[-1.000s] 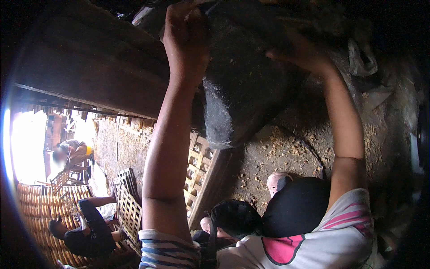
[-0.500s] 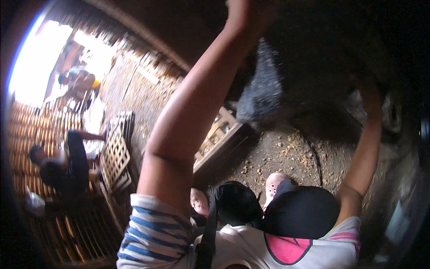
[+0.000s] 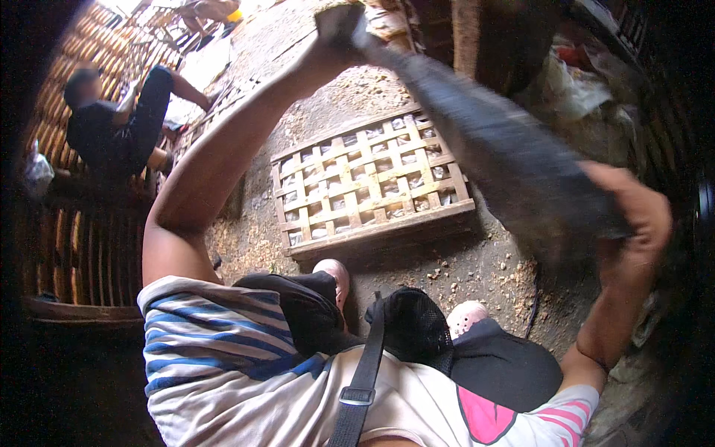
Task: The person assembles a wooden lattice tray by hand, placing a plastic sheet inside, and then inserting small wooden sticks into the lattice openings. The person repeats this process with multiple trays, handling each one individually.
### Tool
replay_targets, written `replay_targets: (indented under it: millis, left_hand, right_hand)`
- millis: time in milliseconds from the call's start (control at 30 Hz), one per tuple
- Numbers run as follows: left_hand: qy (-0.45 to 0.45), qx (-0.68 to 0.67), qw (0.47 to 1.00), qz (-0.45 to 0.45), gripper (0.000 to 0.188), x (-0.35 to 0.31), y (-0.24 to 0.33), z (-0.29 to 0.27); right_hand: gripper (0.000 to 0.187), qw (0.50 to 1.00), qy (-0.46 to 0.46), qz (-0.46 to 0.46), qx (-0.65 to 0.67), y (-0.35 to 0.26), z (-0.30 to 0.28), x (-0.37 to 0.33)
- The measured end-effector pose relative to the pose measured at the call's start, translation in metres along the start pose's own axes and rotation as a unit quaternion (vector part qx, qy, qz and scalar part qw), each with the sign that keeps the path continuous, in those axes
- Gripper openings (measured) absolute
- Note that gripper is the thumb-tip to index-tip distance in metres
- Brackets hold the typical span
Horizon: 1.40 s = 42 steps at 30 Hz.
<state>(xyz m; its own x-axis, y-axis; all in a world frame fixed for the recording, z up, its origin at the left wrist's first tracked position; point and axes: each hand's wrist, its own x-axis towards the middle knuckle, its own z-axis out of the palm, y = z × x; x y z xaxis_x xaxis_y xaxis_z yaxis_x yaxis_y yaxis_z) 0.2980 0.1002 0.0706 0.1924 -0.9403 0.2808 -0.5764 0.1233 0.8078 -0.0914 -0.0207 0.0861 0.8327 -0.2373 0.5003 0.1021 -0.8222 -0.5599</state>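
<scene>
Stretched between my two hands is a long dark grey sheet-like thing (image 3: 506, 134), smeared by motion, so its material is hard to tell. My left hand (image 3: 341, 31), far ahead near the upper edge, is closed at its narrow far end. At the right, my right hand (image 3: 637, 208) grips its near end, fingers curled around the edge. Beneath and left of the sheet, a flat wooden lattice crate (image 3: 365, 179) lies on the ground. Pale, greyish pieces show through the crate's slats.
A person in dark clothes (image 3: 112, 123) sits at the left by a bamboo slat wall (image 3: 82, 253). Crumbs litter the dirt floor (image 3: 477, 279) around my pink clogs (image 3: 465, 316). Pale plastic bags (image 3: 573, 89) lie at the upper right, beside a wooden post (image 3: 466, 37).
My view has swung, bringing the whole crate into sight. The dark grey sheet now spans between my hands across the upper right; earlier it hung mostly in shadow.
</scene>
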Motion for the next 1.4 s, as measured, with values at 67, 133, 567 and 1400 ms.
replay_targets:
  millis: [67, 133, 567, 1400]
  left_hand:
    - [0.035, -0.017, 0.995, -0.095, 0.040, -0.048, -0.058, -0.046]
    - [0.071, -0.069, 0.984, -0.151, 0.043, -0.087, -0.112, -0.077]
    - [0.272, -0.486, 0.758, -0.340, 0.063, -0.324, -0.429, -0.127]
    - [0.320, 0.095, 0.914, -0.233, 0.032, -0.256, -0.435, -0.128]
  right_hand:
    - [0.037, 0.993, -0.033, -0.117, 0.002, -0.025, 0.074, 0.039]
    - [0.046, 0.985, -0.065, -0.161, 0.019, -0.056, 0.131, 0.063]
    - [0.060, 0.906, -0.398, -0.141, 0.039, -0.061, 0.518, 0.066]
    - [0.055, 0.766, -0.001, 0.411, -0.494, 0.192, 0.440, -0.039]
